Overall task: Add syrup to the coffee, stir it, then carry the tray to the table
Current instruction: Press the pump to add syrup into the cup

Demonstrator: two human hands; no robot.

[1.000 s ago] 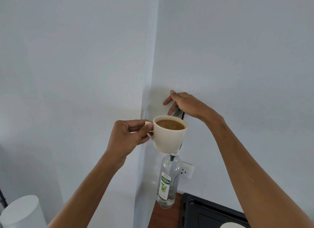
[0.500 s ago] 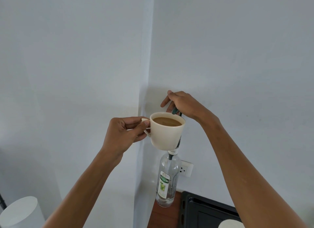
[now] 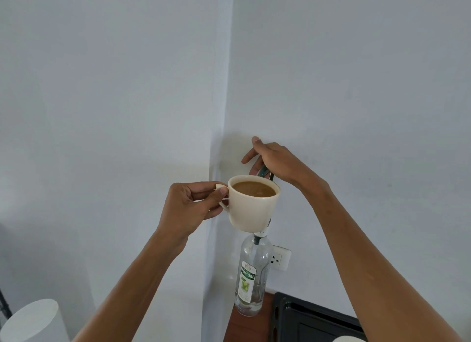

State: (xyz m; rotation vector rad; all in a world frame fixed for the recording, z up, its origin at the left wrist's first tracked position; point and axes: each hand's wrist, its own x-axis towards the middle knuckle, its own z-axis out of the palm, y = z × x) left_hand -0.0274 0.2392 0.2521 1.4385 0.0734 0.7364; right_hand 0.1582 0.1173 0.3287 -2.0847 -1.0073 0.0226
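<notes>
My left hand (image 3: 191, 209) pinches the handle of a cream cup (image 3: 252, 211) and holds it up in the air. The cup is nearly full of light brown coffee (image 3: 253, 188). Right behind the cup's far rim is the dark pump head (image 3: 265, 174) of the syrup bottle (image 3: 252, 272), and my right hand (image 3: 277, 163) lies curled over it from above. The clear, green-labelled bottle stands upright on a wooden top (image 3: 244, 329) in the wall corner. The cup hides the bottle's neck and the spout. A black tray (image 3: 305, 318) lies to the right of the bottle.
A white wall socket (image 3: 280, 258) sits just behind the bottle. A white cylinder (image 3: 33, 321) stands at the lower left. The rim of another white object (image 3: 349, 339) peeks in at the bottom edge over the tray. White walls meet in a corner behind the cup.
Both hands, the cup and the bottle keep nearly the same pose. Only the view has shifted slightly.
</notes>
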